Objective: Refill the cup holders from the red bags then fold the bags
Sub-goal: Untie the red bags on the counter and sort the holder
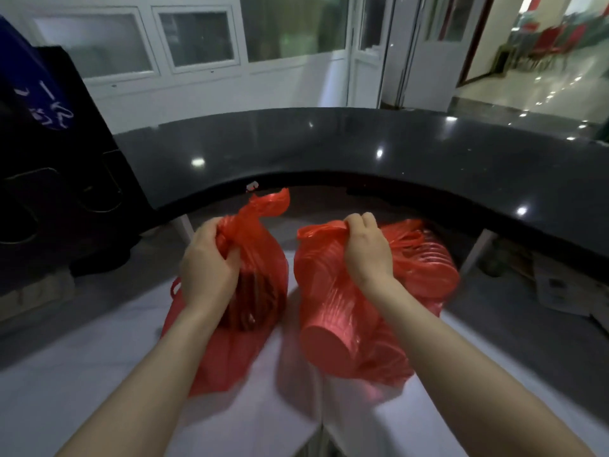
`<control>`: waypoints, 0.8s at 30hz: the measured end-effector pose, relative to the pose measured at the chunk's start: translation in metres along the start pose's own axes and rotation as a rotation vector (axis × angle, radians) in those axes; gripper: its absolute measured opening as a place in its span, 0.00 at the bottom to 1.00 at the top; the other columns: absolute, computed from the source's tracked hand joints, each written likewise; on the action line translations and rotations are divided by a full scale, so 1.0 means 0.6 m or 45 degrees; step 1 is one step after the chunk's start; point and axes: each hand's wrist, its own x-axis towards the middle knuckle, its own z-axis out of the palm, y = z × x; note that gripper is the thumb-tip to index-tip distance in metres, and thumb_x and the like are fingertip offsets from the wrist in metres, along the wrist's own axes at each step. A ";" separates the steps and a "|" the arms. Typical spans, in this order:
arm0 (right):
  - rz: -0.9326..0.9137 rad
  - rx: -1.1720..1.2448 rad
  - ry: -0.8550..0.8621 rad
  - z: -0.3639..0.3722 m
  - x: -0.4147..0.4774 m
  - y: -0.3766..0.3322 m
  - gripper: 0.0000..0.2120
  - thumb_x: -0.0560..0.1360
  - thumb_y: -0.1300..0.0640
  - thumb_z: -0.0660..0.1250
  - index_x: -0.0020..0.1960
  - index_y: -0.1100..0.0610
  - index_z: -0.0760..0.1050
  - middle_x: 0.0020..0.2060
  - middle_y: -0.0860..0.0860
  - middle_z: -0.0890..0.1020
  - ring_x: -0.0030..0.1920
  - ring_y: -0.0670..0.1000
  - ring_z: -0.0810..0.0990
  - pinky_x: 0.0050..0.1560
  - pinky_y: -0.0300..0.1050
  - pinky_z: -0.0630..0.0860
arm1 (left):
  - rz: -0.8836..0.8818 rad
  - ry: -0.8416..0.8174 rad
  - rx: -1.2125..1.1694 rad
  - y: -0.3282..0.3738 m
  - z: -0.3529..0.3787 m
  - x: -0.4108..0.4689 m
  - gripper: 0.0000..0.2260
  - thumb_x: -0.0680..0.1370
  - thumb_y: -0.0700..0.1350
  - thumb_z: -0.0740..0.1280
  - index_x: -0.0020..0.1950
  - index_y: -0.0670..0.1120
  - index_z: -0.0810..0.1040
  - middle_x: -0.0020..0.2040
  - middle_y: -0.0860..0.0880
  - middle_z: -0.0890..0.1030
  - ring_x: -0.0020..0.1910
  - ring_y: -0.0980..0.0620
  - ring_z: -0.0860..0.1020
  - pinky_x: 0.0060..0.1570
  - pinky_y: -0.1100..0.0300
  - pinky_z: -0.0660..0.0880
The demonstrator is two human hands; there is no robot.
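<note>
Head view: your left hand [206,258] grips gathered neck of thin red plastic bag on left [270,258], fingers curled round it; dark stacked contents show through, too blurred to name. Your right hand [367,250] clutches bunched top of second red plastic bag on right [333,258], stacked red cups [326,338] lying inside. Bags side by side, apart, over white lower desk surface [82,374], below curved glossy black counter [329,150]; resting or lifted, cannot tell. Black cabinet [49,192] far left
</note>
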 end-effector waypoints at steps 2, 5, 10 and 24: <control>0.012 0.052 -0.107 0.014 0.008 0.006 0.12 0.76 0.66 0.56 0.56 0.59 0.73 0.51 0.57 0.73 0.47 0.62 0.76 0.44 0.52 0.72 | 0.035 -0.048 0.062 0.002 0.018 0.002 0.17 0.72 0.39 0.67 0.61 0.47 0.74 0.55 0.46 0.78 0.54 0.43 0.76 0.51 0.55 0.70; -0.141 0.077 -0.382 0.030 0.005 0.024 0.13 0.77 0.53 0.62 0.60 0.56 0.74 0.54 0.55 0.76 0.55 0.59 0.76 0.54 0.51 0.72 | 0.060 -0.194 0.241 -0.007 0.039 -0.001 0.24 0.72 0.37 0.67 0.67 0.47 0.69 0.61 0.44 0.75 0.59 0.40 0.74 0.57 0.49 0.71; -0.236 -0.079 -0.335 0.023 0.014 0.100 0.20 0.78 0.49 0.60 0.70 0.50 0.68 0.71 0.52 0.69 0.71 0.55 0.64 0.70 0.55 0.62 | 0.229 -0.359 0.654 -0.047 0.044 -0.043 0.36 0.73 0.32 0.62 0.77 0.54 0.56 0.68 0.42 0.69 0.57 0.37 0.74 0.54 0.44 0.71; -0.166 -0.732 -0.474 -0.002 -0.052 0.191 0.22 0.76 0.38 0.57 0.63 0.50 0.71 0.58 0.51 0.78 0.62 0.55 0.72 0.67 0.60 0.57 | 0.319 -0.719 1.004 -0.056 0.108 -0.172 0.37 0.74 0.58 0.60 0.76 0.61 0.39 0.75 0.49 0.29 0.74 0.45 0.31 0.64 0.40 0.25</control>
